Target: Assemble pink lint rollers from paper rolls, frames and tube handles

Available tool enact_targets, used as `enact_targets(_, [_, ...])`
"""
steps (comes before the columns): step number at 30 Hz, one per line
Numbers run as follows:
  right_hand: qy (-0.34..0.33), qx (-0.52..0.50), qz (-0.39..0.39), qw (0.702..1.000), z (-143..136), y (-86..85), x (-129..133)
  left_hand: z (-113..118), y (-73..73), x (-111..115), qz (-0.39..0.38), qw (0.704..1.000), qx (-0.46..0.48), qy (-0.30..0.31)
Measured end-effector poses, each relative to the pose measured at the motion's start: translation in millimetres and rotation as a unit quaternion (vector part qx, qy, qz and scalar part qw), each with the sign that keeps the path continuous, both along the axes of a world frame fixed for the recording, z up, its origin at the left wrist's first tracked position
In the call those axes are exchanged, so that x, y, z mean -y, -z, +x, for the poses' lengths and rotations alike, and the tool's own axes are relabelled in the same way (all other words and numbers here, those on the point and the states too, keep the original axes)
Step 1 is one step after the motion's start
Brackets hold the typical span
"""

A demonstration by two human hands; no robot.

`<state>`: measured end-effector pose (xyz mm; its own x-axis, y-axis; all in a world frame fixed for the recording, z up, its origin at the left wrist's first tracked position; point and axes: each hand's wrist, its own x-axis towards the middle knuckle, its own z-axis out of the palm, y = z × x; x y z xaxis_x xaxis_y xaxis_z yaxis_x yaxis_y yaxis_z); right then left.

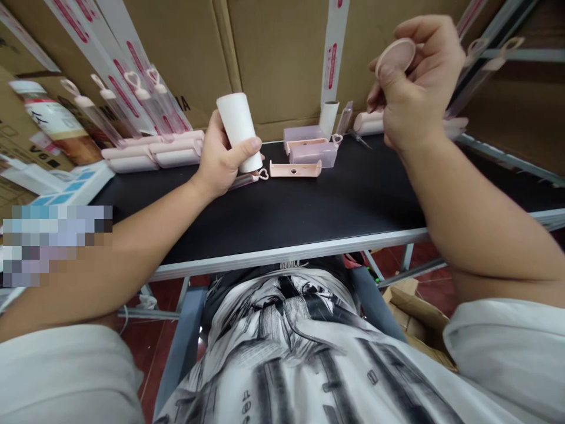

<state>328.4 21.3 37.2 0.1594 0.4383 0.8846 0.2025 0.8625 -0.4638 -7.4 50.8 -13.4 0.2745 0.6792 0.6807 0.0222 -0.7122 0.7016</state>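
Two hands [217, 156] [421, 91] hold one roll [238, 122] — one disc [398, 54]

Soft, even light shows stretched edges and a pixelated patch [53, 244] at left.

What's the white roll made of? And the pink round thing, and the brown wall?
White roll: perhaps paper or film, matt and smooth-sided. Pink round thing: probably plastic, satin, with even colour and clean edge. Brown wall: likely cardboard, dull, with creases and printed letters.
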Motion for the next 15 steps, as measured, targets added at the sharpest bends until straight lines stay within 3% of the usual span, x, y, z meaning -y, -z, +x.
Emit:
enact_targets(6, [-0.015, -0.033, -0.039, 0.999, 0.5, 7.9, -11.9, -2.6, -1.4, 1.1, -0.068, 0.997, 0.027, 0.022])
enact_targets(15, [-0.05, -0.023, -0.137, 0.989, 3.9, 5.1, -2.4, -2.1, 2.2, 2.6, -0.058, 0.998, 0.008, 0.022])
